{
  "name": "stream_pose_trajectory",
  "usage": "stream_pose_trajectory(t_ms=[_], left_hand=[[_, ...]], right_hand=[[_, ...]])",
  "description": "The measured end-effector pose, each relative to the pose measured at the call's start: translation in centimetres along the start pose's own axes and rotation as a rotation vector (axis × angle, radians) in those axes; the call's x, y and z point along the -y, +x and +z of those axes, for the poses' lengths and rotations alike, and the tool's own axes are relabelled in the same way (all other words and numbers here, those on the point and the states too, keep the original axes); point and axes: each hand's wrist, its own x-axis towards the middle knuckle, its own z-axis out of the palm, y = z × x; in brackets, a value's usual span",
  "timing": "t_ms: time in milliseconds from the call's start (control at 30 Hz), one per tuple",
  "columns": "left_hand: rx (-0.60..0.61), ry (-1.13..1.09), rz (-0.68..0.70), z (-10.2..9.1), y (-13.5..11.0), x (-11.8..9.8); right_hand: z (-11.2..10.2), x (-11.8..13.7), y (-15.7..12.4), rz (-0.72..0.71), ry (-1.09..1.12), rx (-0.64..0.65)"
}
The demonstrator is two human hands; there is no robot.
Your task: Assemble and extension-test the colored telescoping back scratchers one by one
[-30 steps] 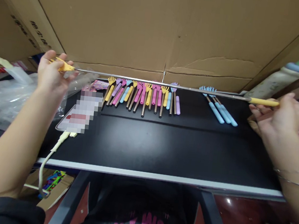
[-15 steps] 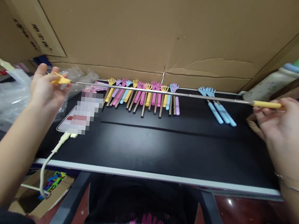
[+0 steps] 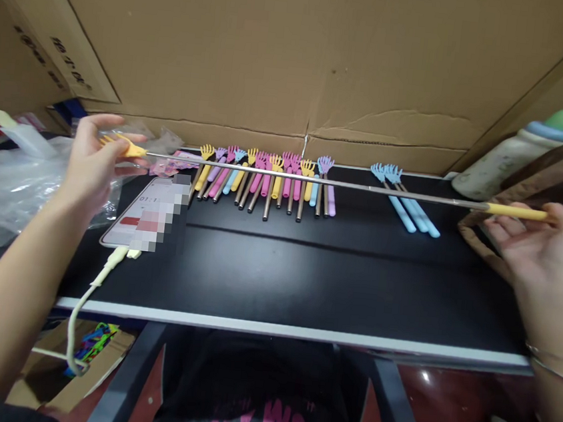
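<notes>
Head view: extended metal-rod back scratcher point(image 3: 354, 186), raised over black table point(image 3: 329, 283); left hand point(image 3: 94, 159) holding its yellow claw-shaped head point(image 3: 132, 149); right hand point(image 3: 552, 247) holding its yellow cylindrical handle point(image 3: 515, 211); light-blue back scratchers point(image 3: 415, 211) near table's rear edge.

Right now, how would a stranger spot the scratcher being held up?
Start at the big brown cardboard behind the black table. In front of it, the left hand and right hand hold the two ends of one yellow scratcher. Its yellow claw and grip match some neighbours, but its metal rod is far longer, while the other scratchers lie on the table.
</notes>
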Motion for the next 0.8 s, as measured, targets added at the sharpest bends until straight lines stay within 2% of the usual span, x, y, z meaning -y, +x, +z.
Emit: stream_pose_trajectory(t_ms=[100,233,533,667,800], left_hand=[[-0.041,-0.095,-0.053,-0.2,-0.1,-0.4],[-0.11,-0.193,-0.121,-0.5,-0.4,-0.6],[-0.163,-0.188,-0.13,-0.9,-0.6,-0.1],[-0.182,-0.191,-0.163,-1.0,-0.5,-0.2],[-0.089,-0.148,-0.186,-0.8,-0.7,-0.1]], right_hand=[[1.1,0.6,-1.2,0.135,0.148,-0.155],[2.2,0.9,-2.1,0.109,0.163,-0.174],[2.4,0.2,-1.7,0.042,0.15,-0.126],[2.3,0.5,-1.9,0.094,0.171,-0.081],[2.8,0.8,-2.6,0.182,0.167,-0.008]])
